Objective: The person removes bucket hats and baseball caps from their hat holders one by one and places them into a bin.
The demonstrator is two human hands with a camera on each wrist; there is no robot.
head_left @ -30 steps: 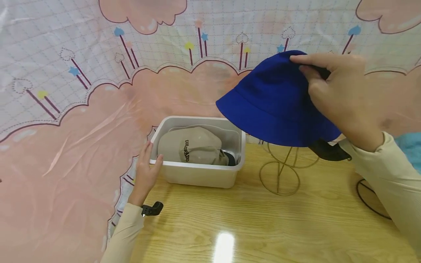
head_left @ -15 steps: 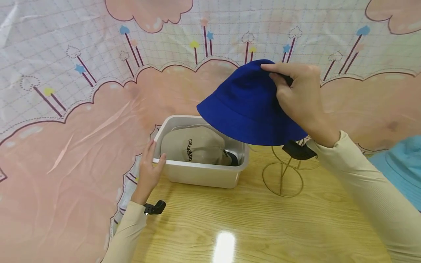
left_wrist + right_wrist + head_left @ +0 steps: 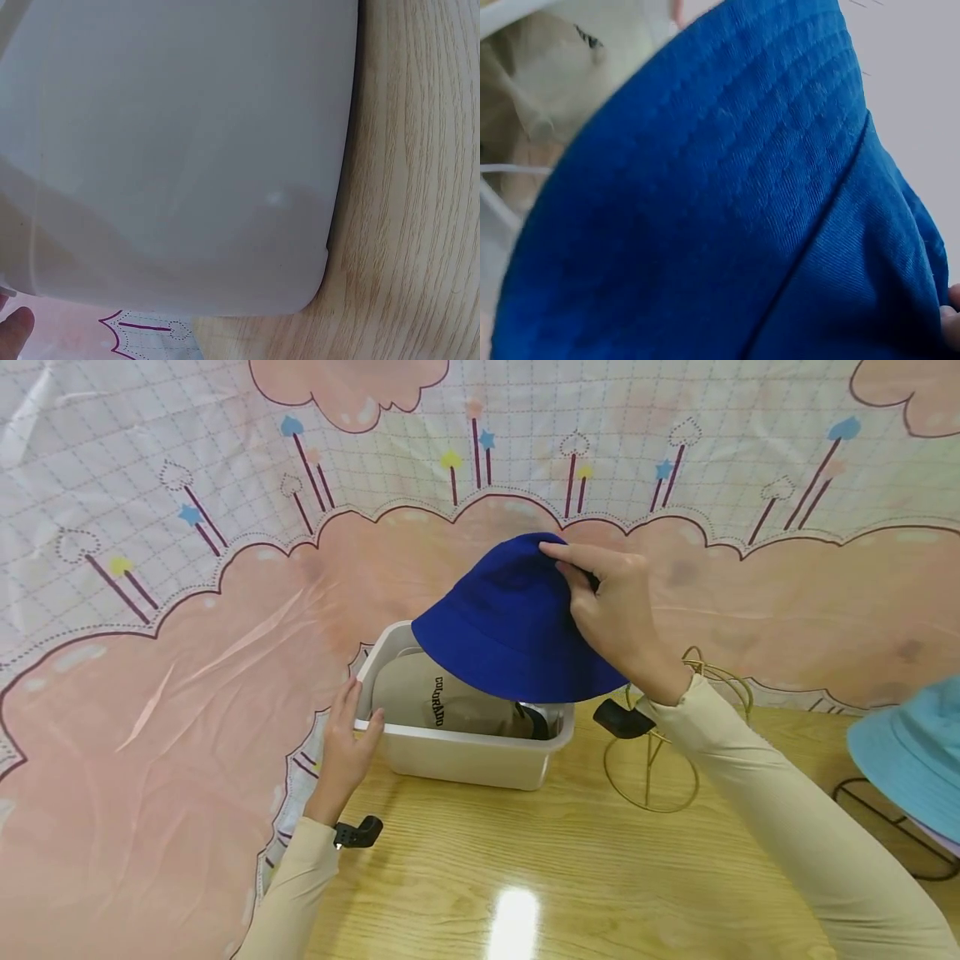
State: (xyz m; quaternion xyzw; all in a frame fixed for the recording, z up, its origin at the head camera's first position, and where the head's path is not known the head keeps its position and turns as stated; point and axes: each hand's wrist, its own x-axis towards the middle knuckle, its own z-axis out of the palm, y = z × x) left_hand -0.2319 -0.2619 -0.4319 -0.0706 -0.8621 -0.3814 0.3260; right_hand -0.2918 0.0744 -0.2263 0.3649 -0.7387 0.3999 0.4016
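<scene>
My right hand [image 3: 618,610] pinches a blue bucket hat [image 3: 510,618] by its crown, brim downward. The hat hangs over the back and right part of a white plastic bin [image 3: 465,758] and hides some of it. Inside the bin lies a beige cap [image 3: 408,693] with COLORADO lettering. My left hand [image 3: 347,760] rests at the bin's left front corner, fingers along the rim and thumb at the front. In the left wrist view the bin's wall [image 3: 187,150] fills most of the picture. The blue brim [image 3: 690,165] takes up much of the right wrist view.
A gold wire stand [image 3: 651,777] is right of the bin, partly behind my right forearm. Farther right, a light blue bucket hat [image 3: 911,760] sits on a dark wire stand [image 3: 892,827]. The wooden table [image 3: 600,877] meets a patterned cloth backdrop [image 3: 247,710].
My right hand has carried the blue bucket hat leftward and somewhat down, from beside the bin to over it. The left hand has kept its place on the bin's rim.
</scene>
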